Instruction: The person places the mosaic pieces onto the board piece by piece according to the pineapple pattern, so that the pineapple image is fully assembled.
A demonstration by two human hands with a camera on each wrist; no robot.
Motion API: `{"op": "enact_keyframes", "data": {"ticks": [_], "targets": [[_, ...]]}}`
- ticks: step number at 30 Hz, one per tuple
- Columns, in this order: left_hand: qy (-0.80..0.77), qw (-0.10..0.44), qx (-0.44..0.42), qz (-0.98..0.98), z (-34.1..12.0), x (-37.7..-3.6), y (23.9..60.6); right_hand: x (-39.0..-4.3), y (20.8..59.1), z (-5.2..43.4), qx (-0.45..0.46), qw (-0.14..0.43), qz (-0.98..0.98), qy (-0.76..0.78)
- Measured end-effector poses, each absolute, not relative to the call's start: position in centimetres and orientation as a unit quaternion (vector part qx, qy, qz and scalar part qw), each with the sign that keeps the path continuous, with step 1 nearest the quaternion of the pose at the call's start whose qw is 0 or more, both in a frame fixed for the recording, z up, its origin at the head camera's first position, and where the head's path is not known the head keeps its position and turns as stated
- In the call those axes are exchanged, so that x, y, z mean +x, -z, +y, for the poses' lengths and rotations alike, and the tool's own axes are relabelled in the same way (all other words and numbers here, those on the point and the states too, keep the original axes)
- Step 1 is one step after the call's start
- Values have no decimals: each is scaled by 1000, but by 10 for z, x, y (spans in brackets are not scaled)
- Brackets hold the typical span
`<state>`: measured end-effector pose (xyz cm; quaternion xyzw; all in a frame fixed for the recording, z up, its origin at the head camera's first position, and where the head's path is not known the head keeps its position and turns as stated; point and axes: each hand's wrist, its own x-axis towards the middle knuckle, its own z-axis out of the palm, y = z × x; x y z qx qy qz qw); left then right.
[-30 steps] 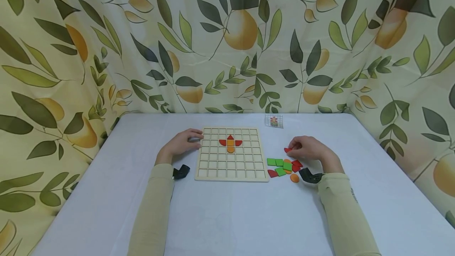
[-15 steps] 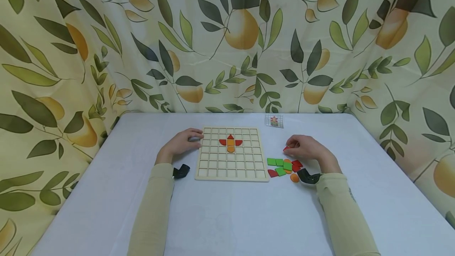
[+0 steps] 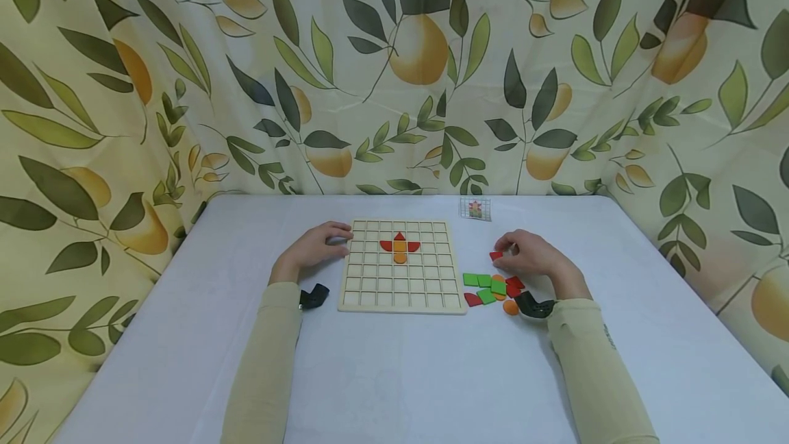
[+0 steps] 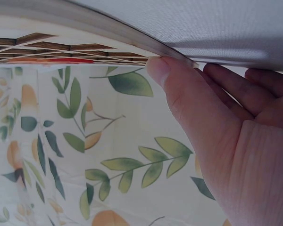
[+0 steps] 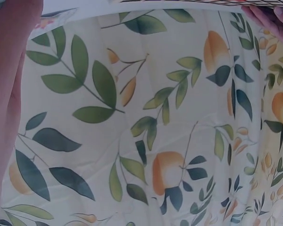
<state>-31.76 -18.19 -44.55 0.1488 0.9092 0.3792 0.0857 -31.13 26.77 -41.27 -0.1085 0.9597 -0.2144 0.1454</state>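
Between right hand fingertips, a small flat red piece.

No lettering, number or brand can be read anywhere. The small card at the far edge of the table carries only a tiny coloured picture on a grid, no words that can be made out. A faint dark mark sits on the right sleeve, too small and blurred to read. The wooden grid board bears no print.
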Motion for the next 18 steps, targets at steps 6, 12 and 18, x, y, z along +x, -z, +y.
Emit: {"op": "enact_keyframes", "data": {"ticks": [6, 12, 18], "targets": [[-383, 87, 149, 908, -182, -317, 445, -310, 413, 267, -113, 143, 961, 209], [-384, 84, 149, 907, -182, -317, 445, -309, 412, 266, -117, 141, 960, 214], [-382, 83, 156, 907, -182, -318, 446, -309, 411, 266, -122, 140, 959, 215]]}}
